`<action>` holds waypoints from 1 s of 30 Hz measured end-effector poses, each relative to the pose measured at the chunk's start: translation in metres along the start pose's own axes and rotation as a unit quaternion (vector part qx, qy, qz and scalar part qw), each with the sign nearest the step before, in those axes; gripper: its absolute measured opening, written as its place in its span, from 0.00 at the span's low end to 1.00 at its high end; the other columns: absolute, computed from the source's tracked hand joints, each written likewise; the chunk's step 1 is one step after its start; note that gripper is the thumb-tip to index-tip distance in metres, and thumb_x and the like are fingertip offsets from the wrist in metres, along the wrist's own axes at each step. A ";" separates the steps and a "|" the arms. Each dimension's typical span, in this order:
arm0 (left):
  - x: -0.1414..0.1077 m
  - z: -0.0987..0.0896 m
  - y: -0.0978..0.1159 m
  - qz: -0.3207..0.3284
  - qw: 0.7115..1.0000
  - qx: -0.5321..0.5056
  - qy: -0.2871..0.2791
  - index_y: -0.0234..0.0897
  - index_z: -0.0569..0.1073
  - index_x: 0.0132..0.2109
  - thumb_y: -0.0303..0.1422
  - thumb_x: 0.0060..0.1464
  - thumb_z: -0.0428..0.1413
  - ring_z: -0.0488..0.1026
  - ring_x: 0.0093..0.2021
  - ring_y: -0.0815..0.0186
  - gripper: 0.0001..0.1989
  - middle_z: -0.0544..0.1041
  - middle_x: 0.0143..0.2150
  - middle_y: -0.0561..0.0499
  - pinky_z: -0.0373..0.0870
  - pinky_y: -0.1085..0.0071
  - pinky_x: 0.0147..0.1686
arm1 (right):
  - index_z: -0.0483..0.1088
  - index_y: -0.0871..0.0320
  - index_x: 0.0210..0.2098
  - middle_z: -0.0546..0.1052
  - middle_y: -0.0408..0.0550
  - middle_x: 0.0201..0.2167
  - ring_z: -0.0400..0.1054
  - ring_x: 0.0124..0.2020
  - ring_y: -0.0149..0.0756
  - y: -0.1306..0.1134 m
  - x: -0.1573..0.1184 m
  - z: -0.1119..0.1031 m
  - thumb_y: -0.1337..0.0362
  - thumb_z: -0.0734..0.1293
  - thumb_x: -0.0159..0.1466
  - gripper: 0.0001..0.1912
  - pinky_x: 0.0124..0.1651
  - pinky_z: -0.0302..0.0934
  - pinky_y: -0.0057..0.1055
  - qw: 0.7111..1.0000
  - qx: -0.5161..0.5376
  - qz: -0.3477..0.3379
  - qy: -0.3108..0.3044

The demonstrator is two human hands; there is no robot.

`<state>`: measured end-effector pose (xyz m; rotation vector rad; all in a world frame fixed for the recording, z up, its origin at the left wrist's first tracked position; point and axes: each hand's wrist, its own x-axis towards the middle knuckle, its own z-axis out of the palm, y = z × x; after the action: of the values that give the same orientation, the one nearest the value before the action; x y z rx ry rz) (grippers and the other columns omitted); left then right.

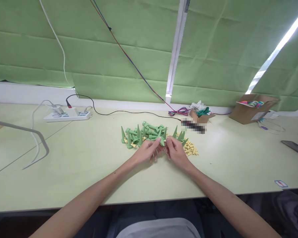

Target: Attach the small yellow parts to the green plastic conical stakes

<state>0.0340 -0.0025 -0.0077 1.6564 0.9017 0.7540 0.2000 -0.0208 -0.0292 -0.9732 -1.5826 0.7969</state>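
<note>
My left hand (149,149) is closed around the wide end of a green plastic spike (162,141), with the cone's tip pointing up and away. Fingers of my right hand (174,150) pinch a small yellow plastic piece (165,140) against the side of that spike; the fingers partly cover it. Behind my hands lies a heap of similar green spikes (150,127), several lying on their sides. Some stand upright to the left, like one spike (123,135), with yellow pieces by their bases. A pile of loose yellow pieces (190,148) sits right of my right hand.
A power strip (67,114) with plugs sits at the back left, its black cable running across the table (89,178). At the back right stand a small box (201,118) and a larger cardboard box (253,110). A dark flat object (295,148) lies far right.
</note>
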 end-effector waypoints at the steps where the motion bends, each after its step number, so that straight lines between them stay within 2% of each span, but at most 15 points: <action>1: 0.000 0.000 0.000 0.001 1.000 -0.008 -0.002 0.30 0.76 0.32 0.56 0.59 0.44 0.68 0.19 0.71 0.32 0.74 0.27 0.48 0.62 0.75 0.16 | 0.58 0.55 0.25 0.63 0.39 0.17 0.57 0.17 0.28 0.000 0.000 0.000 0.47 0.55 0.70 0.23 0.21 0.52 0.26 1.000 0.000 0.001 -0.002; 7: -0.001 -0.002 0.003 0.001 0.999 -0.036 -0.007 0.31 0.73 0.31 0.56 0.56 0.49 0.69 0.20 0.69 0.29 0.73 0.25 0.49 0.64 0.74 0.16 | 0.58 0.54 0.26 0.64 0.39 0.17 0.57 0.15 0.28 -0.003 0.000 0.000 0.46 0.54 0.70 0.23 0.20 0.52 0.27 1.000 0.008 0.010 -0.014; 17: -0.004 -0.003 0.007 0.016 0.999 -0.038 -0.025 0.33 0.71 0.32 0.54 0.57 0.50 0.70 0.20 0.68 0.26 0.69 0.21 0.53 0.65 0.74 0.17 | 0.57 0.54 0.26 0.63 0.37 0.15 0.55 0.12 0.28 -0.001 -0.001 -0.002 0.45 0.54 0.69 0.23 0.17 0.51 0.27 0.999 0.029 0.003 -0.029; 24: -0.005 -0.005 0.002 0.038 0.999 0.031 -0.015 0.36 0.67 0.31 0.53 0.57 0.51 0.66 0.17 0.70 0.23 0.69 0.19 0.55 0.62 0.73 0.19 | 0.57 0.54 0.24 0.62 0.37 0.13 0.55 0.11 0.28 0.000 0.000 -0.002 0.42 0.54 0.68 0.25 0.16 0.51 0.28 0.999 0.035 0.022 -0.024; 30: -0.007 -0.003 0.003 0.050 0.996 0.071 0.001 0.36 0.66 0.31 0.50 0.56 0.53 0.64 0.17 0.72 0.20 0.70 0.20 0.55 0.60 0.74 0.19 | 0.57 0.55 0.20 0.61 0.38 0.11 0.56 0.12 0.29 0.000 0.001 -0.003 0.44 0.54 0.69 0.28 0.19 0.53 0.28 0.999 0.035 0.019 -0.023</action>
<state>0.0287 -0.0072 -0.0038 1.8381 0.8954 0.7746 0.2030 -0.0202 -0.0285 -0.9441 -1.5685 0.9006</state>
